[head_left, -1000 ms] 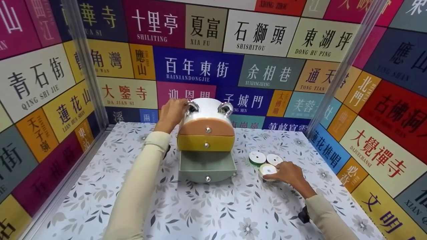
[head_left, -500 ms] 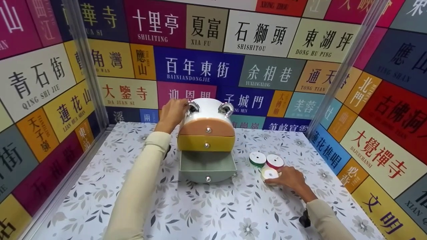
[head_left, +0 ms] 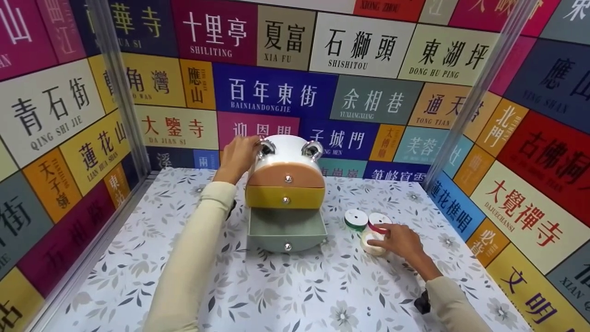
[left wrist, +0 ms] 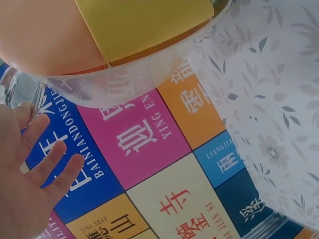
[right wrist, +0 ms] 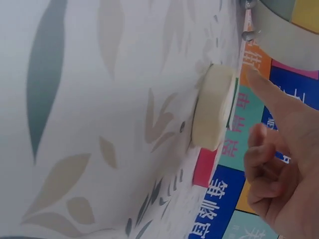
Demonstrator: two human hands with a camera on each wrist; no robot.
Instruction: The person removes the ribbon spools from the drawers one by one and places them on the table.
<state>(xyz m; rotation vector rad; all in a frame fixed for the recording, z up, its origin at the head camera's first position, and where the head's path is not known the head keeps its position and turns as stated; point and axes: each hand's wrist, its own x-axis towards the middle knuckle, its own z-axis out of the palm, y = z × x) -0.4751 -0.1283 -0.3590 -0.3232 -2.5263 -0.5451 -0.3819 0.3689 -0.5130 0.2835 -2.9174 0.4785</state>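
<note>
In the head view, a small white drawer cabinet (head_left: 286, 144) with shiny clear ears stands on the table. Its peach drawer (head_left: 272, 177) and yellow drawer (head_left: 265, 197) are in, while the grey-green bottom drawer (head_left: 265, 242) is pulled out. My left hand (head_left: 237, 159) rests at the cabinet's upper left, touching the left ear (left wrist: 25, 87); its other fingers spread out straight. At the right, my right hand (head_left: 403, 242) hovers just above a cream ribbon roll (right wrist: 214, 107). Its thumb points straight and the other fingers curl loosely, holding nothing. A green-edged spool (head_left: 356, 218) and a red-edged spool (head_left: 377, 218) touch or nearly touch the roll.
A white table covering (head_left: 276, 295) with grey leaf prints lies under everything. Walls of coloured panels with Chinese lettering (head_left: 274, 92) enclose the back and both sides. Metal corner posts (head_left: 120, 87) stand at the left and right back.
My right hand held the cream roll, shifted it slightly right and nearer, then let go and lifted a little. The red-edged spool also shifted slightly. My left hand and the cabinet stay still.
</note>
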